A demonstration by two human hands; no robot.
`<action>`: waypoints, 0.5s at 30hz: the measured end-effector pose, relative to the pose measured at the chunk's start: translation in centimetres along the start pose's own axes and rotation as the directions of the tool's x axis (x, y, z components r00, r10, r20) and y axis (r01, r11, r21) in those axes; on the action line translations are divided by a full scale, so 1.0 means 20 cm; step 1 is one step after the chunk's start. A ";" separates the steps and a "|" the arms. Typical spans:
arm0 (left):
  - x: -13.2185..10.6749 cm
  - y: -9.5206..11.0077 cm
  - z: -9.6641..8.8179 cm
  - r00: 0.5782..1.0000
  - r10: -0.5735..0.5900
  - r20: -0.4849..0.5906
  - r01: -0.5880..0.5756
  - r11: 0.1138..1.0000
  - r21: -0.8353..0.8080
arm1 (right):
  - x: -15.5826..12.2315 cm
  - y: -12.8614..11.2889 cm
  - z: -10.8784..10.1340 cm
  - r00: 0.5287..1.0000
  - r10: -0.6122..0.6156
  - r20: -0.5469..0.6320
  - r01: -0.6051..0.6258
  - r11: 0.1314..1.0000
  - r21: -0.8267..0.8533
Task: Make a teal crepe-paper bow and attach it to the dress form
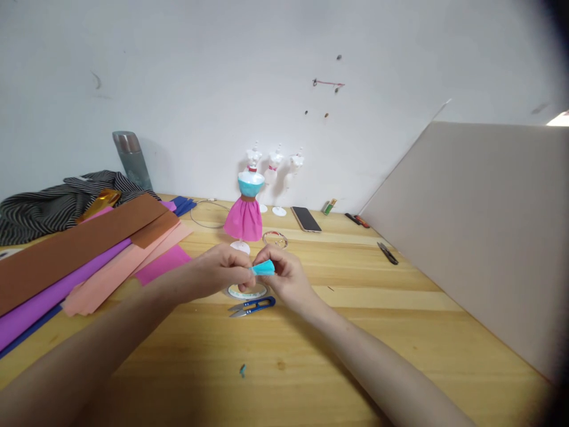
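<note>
Between my two hands is a small piece of turquoise crepe paper (264, 268), gathered narrow on the left and fanned out on the right. My left hand (226, 267) pinches its narrow end, while my right hand (284, 276) has its fingers closed on the wider end. Just under my hands lie a roll of tape (247, 292) and blue-handled thread snips (252, 306). Behind them stands a mini dress form (251, 185) wearing a turquoise top, a brown waistband and a pink paper skirt (244, 220).
Brown (84, 249), purple, peach and pink paper sheets cover the table's left side, by a striped cloth (26, 204) and a bottle (132, 160). At the back are white dress forms (296, 166) and a phone (306, 219). Black snips (387, 253) lie near the right partition (480, 225).
</note>
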State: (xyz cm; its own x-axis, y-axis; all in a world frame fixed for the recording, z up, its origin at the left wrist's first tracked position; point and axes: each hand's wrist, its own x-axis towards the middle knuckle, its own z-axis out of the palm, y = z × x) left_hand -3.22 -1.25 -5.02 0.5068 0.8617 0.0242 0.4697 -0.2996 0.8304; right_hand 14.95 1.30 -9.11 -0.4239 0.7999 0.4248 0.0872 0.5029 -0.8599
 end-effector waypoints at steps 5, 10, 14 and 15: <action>-0.01 0.03 0.03 0.992 -0.024 0.122 0.029 0.999 -0.035 | 0.01 -0.01 -0.04 0.992 -0.110 0.059 0.117 0.986 -0.118; -0.03 0.08 0.03 0.979 0.114 0.169 -0.137 0.982 0.130 | 0.04 0.00 -0.09 0.972 0.029 0.231 -0.050 0.995 0.084; -0.06 0.11 0.04 0.965 0.179 0.192 -0.234 0.916 0.325 | 0.05 0.01 -0.14 0.907 0.168 0.387 -0.255 0.949 0.186; -0.06 0.12 0.04 0.963 0.191 0.190 -0.250 0.898 0.362 | 0.05 0.02 -0.15 0.882 0.200 0.426 -0.309 0.929 0.203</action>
State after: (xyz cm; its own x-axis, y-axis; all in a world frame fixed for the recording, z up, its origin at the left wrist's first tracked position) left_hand -2.17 -3.37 -3.52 0.7153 0.6946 0.0763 0.5568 -0.6325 0.5384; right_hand 17.23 3.27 -8.14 -0.7408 0.6667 0.0821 0.0293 0.1542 -0.9876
